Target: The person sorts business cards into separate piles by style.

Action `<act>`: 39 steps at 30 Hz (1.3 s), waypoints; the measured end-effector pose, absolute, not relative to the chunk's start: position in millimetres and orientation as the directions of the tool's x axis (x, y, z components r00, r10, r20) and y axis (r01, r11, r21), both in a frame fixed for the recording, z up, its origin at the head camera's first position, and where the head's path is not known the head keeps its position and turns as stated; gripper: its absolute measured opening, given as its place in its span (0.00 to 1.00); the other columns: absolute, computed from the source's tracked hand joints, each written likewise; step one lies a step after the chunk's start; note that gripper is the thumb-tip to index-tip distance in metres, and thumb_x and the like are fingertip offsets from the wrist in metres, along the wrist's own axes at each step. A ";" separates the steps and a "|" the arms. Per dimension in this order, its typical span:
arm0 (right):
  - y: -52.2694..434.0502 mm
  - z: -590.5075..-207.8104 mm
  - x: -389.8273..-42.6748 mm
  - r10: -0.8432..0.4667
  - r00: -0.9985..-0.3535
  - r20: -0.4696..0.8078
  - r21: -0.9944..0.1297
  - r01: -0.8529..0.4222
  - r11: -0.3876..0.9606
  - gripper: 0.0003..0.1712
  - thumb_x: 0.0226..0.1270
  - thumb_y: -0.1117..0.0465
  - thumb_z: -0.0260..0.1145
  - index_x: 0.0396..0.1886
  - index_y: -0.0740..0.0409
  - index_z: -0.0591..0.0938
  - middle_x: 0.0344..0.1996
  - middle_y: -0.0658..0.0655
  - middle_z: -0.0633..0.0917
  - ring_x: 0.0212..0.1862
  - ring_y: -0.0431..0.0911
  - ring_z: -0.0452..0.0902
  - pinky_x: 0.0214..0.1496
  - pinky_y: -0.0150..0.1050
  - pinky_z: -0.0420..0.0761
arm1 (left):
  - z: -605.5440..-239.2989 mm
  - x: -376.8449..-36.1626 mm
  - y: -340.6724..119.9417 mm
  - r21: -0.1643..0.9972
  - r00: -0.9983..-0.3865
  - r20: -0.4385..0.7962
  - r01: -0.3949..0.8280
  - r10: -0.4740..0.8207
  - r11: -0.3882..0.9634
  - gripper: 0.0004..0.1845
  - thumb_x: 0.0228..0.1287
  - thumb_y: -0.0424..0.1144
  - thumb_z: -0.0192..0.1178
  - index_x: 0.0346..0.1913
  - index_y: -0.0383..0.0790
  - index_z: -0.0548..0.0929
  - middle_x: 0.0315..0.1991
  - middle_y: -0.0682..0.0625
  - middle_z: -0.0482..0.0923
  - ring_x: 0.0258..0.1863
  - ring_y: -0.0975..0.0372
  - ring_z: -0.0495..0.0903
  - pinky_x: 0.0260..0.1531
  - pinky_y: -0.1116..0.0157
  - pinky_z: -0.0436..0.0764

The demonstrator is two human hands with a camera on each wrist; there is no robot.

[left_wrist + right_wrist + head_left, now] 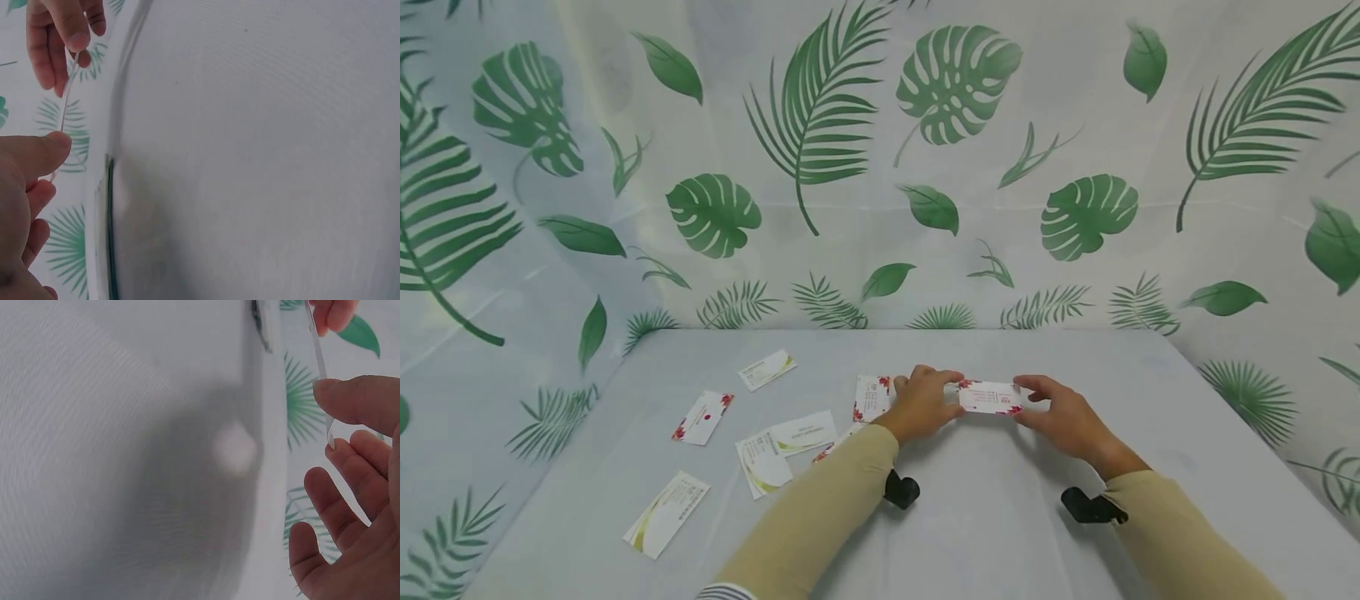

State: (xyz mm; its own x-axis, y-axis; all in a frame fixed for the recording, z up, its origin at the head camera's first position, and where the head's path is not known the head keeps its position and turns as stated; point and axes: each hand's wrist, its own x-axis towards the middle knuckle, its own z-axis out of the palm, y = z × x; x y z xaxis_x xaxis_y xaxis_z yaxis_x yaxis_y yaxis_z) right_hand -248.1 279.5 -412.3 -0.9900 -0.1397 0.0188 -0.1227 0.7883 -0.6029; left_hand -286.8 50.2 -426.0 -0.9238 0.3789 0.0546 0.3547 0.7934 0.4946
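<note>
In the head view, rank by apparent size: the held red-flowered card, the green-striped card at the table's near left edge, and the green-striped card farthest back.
1. Near-left green-striped card, largest, though it lies nearest the camera.
2. Held red-flowered card.
3. Farthest green-striped card, smallest, though it lies farthest away.

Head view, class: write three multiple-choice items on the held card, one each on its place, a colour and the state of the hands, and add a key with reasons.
1. Where is the card?
A. between both hands
B. flat on the table
C. under a sleeve

2. What colour is its corner print?
A. blue
B. red
C. black

3. How do the hands hold it?
A. the left hand alone
B. neither touches it
C. each pinches one end

Key: A, it spans the gap from the left hand to the right hand; B, red flowers mark its corners; C, fingers and thumbs close on both ends.
</note>
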 end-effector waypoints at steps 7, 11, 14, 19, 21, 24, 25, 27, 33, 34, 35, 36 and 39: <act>289.4 -419.1 -257.3 -0.133 -0.991 -0.026 -0.607 -0.090 0.789 0.34 0.69 0.57 0.66 0.71 0.64 0.69 0.63 0.70 0.73 0.60 0.65 0.70 0.56 0.61 0.74 | -434.4 -291.3 67.3 0.479 -0.933 0.051 0.336 0.357 0.811 0.27 0.63 0.49 0.70 0.66 0.55 0.79 0.58 0.56 0.78 0.64 0.59 0.65 0.49 0.56 0.60; 291.7 -423.3 -263.3 -0.123 -0.989 -0.079 -0.614 -0.049 0.788 0.35 0.69 0.57 0.66 0.72 0.63 0.68 0.63 0.70 0.74 0.61 0.65 0.70 0.57 0.62 0.73 | -439.0 -292.6 72.7 0.458 -0.940 0.052 0.323 0.338 0.828 0.27 0.62 0.49 0.71 0.64 0.55 0.80 0.57 0.58 0.79 0.63 0.59 0.66 0.51 0.54 0.60; 291.6 -425.9 -267.0 -0.118 -0.986 -0.116 -0.615 -0.022 0.788 0.35 0.69 0.57 0.66 0.72 0.62 0.68 0.61 0.71 0.74 0.60 0.65 0.70 0.58 0.63 0.72 | -440.2 -292.6 74.7 0.431 -0.942 0.049 0.319 0.331 0.844 0.26 0.62 0.49 0.70 0.64 0.56 0.81 0.58 0.59 0.79 0.64 0.58 0.66 0.54 0.51 0.59; 291.6 -427.9 -271.3 -0.099 -0.983 -0.151 -0.622 0.017 0.783 0.34 0.69 0.59 0.65 0.72 0.62 0.68 0.61 0.70 0.74 0.59 0.64 0.69 0.60 0.64 0.70 | -437.8 -291.8 76.3 0.421 -0.942 0.049 0.322 0.333 0.848 0.26 0.64 0.49 0.69 0.64 0.54 0.80 0.58 0.58 0.79 0.65 0.57 0.65 0.57 0.47 0.58; 291.8 -428.6 -272.9 -0.092 -0.983 -0.158 -0.626 0.027 0.780 0.34 0.69 0.59 0.65 0.72 0.62 0.68 0.61 0.70 0.74 0.60 0.64 0.69 0.61 0.63 0.69 | -436.6 -291.4 76.9 0.424 -0.941 0.040 0.319 0.335 0.847 0.26 0.64 0.49 0.69 0.65 0.54 0.80 0.59 0.57 0.79 0.66 0.56 0.64 0.57 0.47 0.57; 291.7 -430.1 -275.5 -0.083 -0.983 -0.166 -0.626 0.040 0.779 0.34 0.68 0.59 0.65 0.72 0.62 0.68 0.62 0.70 0.74 0.60 0.64 0.69 0.61 0.63 0.69 | -435.9 -291.6 78.3 0.415 -0.941 0.029 0.318 0.337 0.852 0.25 0.65 0.49 0.68 0.65 0.54 0.80 0.57 0.57 0.79 0.66 0.56 0.64 0.57 0.47 0.57; 291.5 -430.6 -276.2 -0.081 -0.983 -0.167 -0.624 0.042 0.780 0.34 0.68 0.59 0.65 0.72 0.63 0.68 0.62 0.70 0.74 0.60 0.64 0.69 0.61 0.62 0.69 | -435.7 -291.6 78.9 0.412 -0.941 0.027 0.318 0.338 0.854 0.25 0.65 0.49 0.68 0.65 0.54 0.80 0.57 0.57 0.79 0.65 0.57 0.64 0.57 0.47 0.57; 291.1 -431.8 -277.4 -0.074 -0.983 -0.169 -0.620 0.047 0.783 0.34 0.68 0.59 0.66 0.72 0.63 0.68 0.62 0.70 0.73 0.60 0.64 0.69 0.61 0.62 0.69 | -435.8 -291.9 80.2 0.406 -0.942 0.024 0.316 0.336 0.858 0.24 0.65 0.49 0.68 0.64 0.55 0.81 0.56 0.58 0.79 0.65 0.57 0.64 0.57 0.48 0.57; 289.9 -433.5 -277.8 -0.064 -0.983 -0.173 -0.606 0.055 0.793 0.35 0.67 0.60 0.65 0.72 0.63 0.67 0.64 0.71 0.72 0.62 0.65 0.68 0.62 0.64 0.68 | -435.9 -291.2 82.9 0.382 -0.944 0.027 0.315 0.330 0.869 0.22 0.65 0.48 0.68 0.63 0.56 0.82 0.54 0.58 0.80 0.64 0.58 0.66 0.57 0.47 0.58; 289.6 -433.7 -277.7 -0.063 -0.983 -0.175 -0.606 0.057 0.794 0.36 0.67 0.60 0.65 0.73 0.63 0.67 0.64 0.71 0.72 0.63 0.65 0.67 0.63 0.64 0.67 | -435.9 -291.1 83.0 0.382 -0.944 0.028 0.315 0.330 0.869 0.22 0.66 0.48 0.68 0.63 0.56 0.82 0.54 0.58 0.80 0.64 0.57 0.66 0.57 0.47 0.58; 289.7 -433.6 -277.7 -0.063 -0.982 -0.176 -0.604 0.057 0.795 0.37 0.67 0.60 0.66 0.73 0.63 0.66 0.65 0.71 0.71 0.63 0.66 0.67 0.63 0.64 0.67 | -435.9 -290.9 83.1 0.384 -0.944 0.026 0.314 0.330 0.868 0.22 0.66 0.48 0.68 0.63 0.56 0.82 0.55 0.57 0.80 0.64 0.57 0.66 0.57 0.47 0.58; 289.5 -433.9 -277.6 -0.063 -0.982 -0.176 -0.603 0.057 0.796 0.37 0.67 0.60 0.66 0.73 0.64 0.66 0.65 0.72 0.71 0.63 0.66 0.67 0.64 0.64 0.66 | -436.1 -291.0 82.9 0.386 -0.944 0.026 0.314 0.330 0.867 0.22 0.66 0.48 0.67 0.63 0.56 0.82 0.55 0.57 0.80 0.64 0.57 0.66 0.57 0.47 0.58; 289.5 -433.7 -277.0 -0.063 -0.983 -0.175 -0.600 0.056 0.798 0.38 0.68 0.59 0.66 0.75 0.64 0.64 0.65 0.72 0.70 0.63 0.66 0.67 0.64 0.64 0.66 | -437.4 -290.9 81.9 0.401 -0.942 0.029 0.317 0.333 0.860 0.23 0.66 0.48 0.67 0.63 0.54 0.81 0.56 0.57 0.80 0.65 0.56 0.65 0.58 0.47 0.58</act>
State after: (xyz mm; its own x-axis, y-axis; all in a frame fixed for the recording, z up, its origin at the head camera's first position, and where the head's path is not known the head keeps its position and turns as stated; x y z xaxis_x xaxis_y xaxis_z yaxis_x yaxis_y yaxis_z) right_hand -277.0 289.5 -433.7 -0.9827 -0.0625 -0.1745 0.0558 0.7978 -0.6003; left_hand -290.9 81.9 -437.4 -0.9424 0.3333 0.0293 0.3165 0.8598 0.4006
